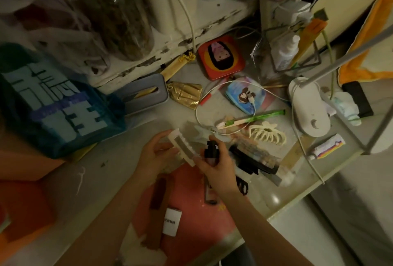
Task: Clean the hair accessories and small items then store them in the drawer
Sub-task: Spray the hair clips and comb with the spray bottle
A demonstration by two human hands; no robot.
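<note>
Left hand (158, 155) holds a pale rectangular hair clip (182, 147) by its near edge, fingers curled round it, the clip tilted over the desk (119, 166). Right hand (219, 170) grips a small spray bottle (211, 153) with a black pump head, nozzle facing the clip and almost touching it.

Judged step: spraying the clip to clean it. To do it well, open a little gap between nozzle and clip so the mist spreads, aim along the toothed side, and turn the clip to wet both faces. Keep it over the pink mat (191, 212) rather than the white charging cable (225, 87) — wet near a plug is the risk. No cloth shows in either hand, so a wipe seems to be needed after.

Other accessories wait, untouched: a cream claw clip (266, 135) to the right, a black comb or clip (253, 161) just beyond the right hand, a green-handled toothbrush (253, 118) near the cable.

Containers — a grey tin (144, 95) lies open-slotted with a gold stick inside; a red tin (221, 57) is shut, contents hidden; a glass jar (119, 15) on the shelf holds brown dried stuff; a wire holder (297, 57) has a white bottle and an orange packet in it. No drawer in view, so storing isn't started, I think.
</note>
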